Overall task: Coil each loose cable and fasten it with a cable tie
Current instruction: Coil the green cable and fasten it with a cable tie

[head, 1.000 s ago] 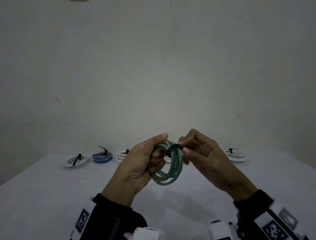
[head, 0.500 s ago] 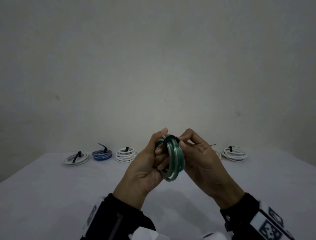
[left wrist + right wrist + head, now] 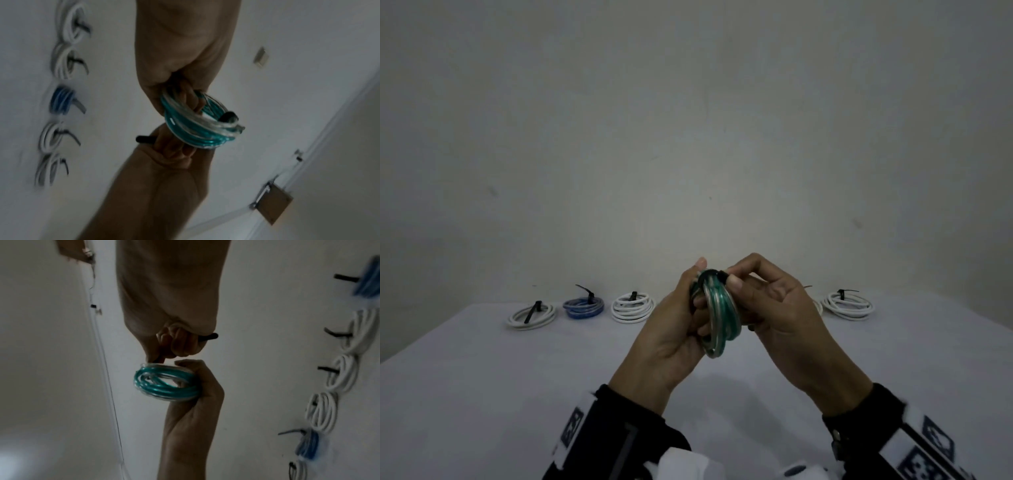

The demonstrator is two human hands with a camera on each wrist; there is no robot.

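A white table (image 3: 482, 377) carries a row of finished coils along its far edge, each already bound with a dark tie: a white coil (image 3: 532, 313) at the far left, a blue coil (image 3: 583, 306) beside it, a second white coil (image 3: 633, 306) next along, and another white coil (image 3: 847, 304) at the right. Above the table, well in front of that row, both hands hold the green cable coil (image 3: 722, 318) in the air, edge-on to the head camera.

The left hand (image 3: 671, 329) grips the coil, fingers curled through its centre and thumb laid over the top strands. The right hand (image 3: 774, 308) pinches the black cable tie (image 3: 720, 275) where it crosses the top of the bundle; its thumb and forefinger press together on the tie and the remaining fingers are curled in. In the right wrist view a short black end (image 3: 209, 337) of the tie protrudes from the curled fingers.

Step in hand, as judged: fastening the tie around the green coil. Whether the tail has already entered the locking head cannot be told. The next move calls for a firm left grip so the loops stay stacked, while the right hand draws the tail until the band sits snug.
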